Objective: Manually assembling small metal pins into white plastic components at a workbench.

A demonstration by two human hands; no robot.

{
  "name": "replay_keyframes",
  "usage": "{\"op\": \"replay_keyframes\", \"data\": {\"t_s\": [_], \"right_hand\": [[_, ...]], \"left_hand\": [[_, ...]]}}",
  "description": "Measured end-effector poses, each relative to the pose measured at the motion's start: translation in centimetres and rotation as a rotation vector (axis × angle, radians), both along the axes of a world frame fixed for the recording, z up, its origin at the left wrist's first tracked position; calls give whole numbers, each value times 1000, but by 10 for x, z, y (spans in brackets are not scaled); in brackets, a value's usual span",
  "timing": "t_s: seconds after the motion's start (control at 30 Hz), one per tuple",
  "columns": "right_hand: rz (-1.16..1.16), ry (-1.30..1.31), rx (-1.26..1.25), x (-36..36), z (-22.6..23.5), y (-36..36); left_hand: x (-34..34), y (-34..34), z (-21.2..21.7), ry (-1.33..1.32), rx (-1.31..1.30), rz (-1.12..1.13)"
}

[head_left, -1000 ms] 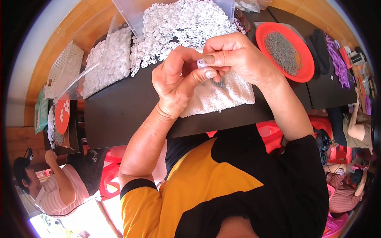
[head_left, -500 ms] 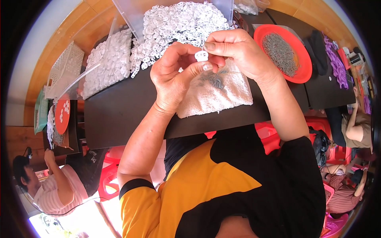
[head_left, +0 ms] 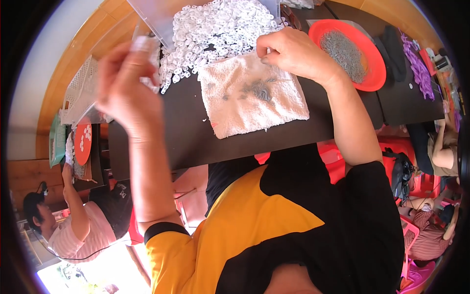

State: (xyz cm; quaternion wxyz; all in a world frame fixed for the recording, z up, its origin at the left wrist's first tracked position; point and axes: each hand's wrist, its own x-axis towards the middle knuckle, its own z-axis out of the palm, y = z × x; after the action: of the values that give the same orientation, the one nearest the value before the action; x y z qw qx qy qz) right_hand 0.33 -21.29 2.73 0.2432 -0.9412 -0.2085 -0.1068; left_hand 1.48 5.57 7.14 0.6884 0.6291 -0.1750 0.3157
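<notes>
Since half a second ago the two hands, then joined over the cloth around a small white piece, have been parted: the left hand (head_left: 125,90) has been swung out to the upper left of the frame and is blurred, so whether its fingers are closed on anything cannot be told. The right hand (head_left: 289,51) has been lowered to the upper centre, its fingertips pinched together at the top edge of the white towel (head_left: 252,98).

The dark tabletop (head_left: 196,137) is seen across the middle of the frame. At its upper centre a heap of small white plastic pieces (head_left: 215,27) is spread. The towel is laid just below that heap, with a small cluster of grey metal bits (head_left: 259,88) on it. A red dish (head_left: 369,59) filled with more grey bits is set at the upper right.
</notes>
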Motion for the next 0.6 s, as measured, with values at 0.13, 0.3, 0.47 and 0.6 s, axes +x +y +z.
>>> {"op": "replay_keyframes", "data": {"t_s": [0.13, 0.3, 0.47, 0.6], "right_hand": [[44, -8, -103, 1, -2, -5], [-11, 48, -250, 4, -3, 0], [-12, 56, -306, 11, -10, -3], [-7, 45, -230, 14, -17, -3]], "left_hand": [[40, 60, 38, 98, 305, 297], [63, 79, 30, -181, 890, 669], [12, 6, -6, 33, 519, 96], [-6, -34, -31, 382, 460, -331]]}}
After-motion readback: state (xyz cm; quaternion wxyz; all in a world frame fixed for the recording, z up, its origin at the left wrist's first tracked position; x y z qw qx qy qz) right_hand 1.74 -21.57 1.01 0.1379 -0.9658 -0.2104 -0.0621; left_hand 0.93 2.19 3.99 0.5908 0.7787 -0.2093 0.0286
